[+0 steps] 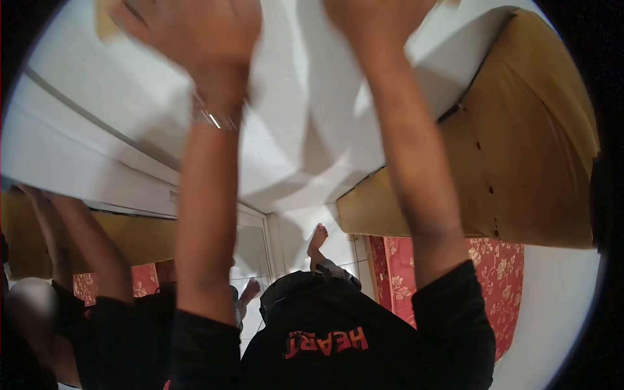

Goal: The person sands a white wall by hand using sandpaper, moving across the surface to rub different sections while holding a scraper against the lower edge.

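Head view, and a skewed one, so I am reading it with some caution. At far left, another person's arm (78,240) in a dark sleeve reaches up to the lower edge of the white panel (305,130). Next comes the left hand (195,32), a bracelet (216,118) at its wrist. It is blurred but looks spread wide and laid flat against the panel. The panel fills the upper middle of the view, slanting over the person's chest and black shirt (325,338). Below its edge a bare foot (317,239) stands on the pale floor. The right hand (377,19) also meets the panel, but the top of the picture cuts it off, so I cannot tell whether it is spread or curled. Right of it, a wooden board (520,149) butts against the panel, with a red flowered cloth (494,273) beneath.

Flat palms give little purchase, so I judge the panel could slide down onto the foot or knock the board. Open room is scarce, with a person on the left, wood on the right, and only a narrow strip of floor between.
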The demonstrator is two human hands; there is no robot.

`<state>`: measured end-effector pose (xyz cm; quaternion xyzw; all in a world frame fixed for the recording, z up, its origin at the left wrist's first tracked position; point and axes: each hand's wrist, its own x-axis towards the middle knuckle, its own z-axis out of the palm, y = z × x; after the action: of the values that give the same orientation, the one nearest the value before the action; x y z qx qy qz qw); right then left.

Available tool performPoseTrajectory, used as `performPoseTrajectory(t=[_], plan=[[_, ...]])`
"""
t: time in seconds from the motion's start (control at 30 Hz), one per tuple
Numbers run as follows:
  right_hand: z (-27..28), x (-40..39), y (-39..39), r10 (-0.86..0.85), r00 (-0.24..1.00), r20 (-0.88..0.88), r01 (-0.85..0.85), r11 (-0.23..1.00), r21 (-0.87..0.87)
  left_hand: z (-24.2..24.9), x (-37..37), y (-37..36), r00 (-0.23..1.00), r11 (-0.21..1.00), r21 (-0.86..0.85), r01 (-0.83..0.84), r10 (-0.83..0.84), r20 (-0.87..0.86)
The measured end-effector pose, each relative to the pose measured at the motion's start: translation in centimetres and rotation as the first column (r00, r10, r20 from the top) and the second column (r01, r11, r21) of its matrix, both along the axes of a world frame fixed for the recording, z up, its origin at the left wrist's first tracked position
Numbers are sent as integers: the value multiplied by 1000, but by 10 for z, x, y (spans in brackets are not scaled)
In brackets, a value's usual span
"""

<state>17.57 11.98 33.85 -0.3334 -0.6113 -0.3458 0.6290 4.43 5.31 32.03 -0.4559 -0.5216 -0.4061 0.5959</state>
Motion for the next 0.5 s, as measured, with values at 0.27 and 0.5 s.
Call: performPoseTrajectory(t=[0.27, 0.5], plan=[[-274, 17, -57, 442, 835, 328, -168, 772, -613, -335, 26, -44, 849, 769, -606, 203, 170, 500], [-203, 43, -37, 453, 682, 574, -185, 866, -464, -210, -6, -64, 962, 769, -615, 172, 3, 273]])
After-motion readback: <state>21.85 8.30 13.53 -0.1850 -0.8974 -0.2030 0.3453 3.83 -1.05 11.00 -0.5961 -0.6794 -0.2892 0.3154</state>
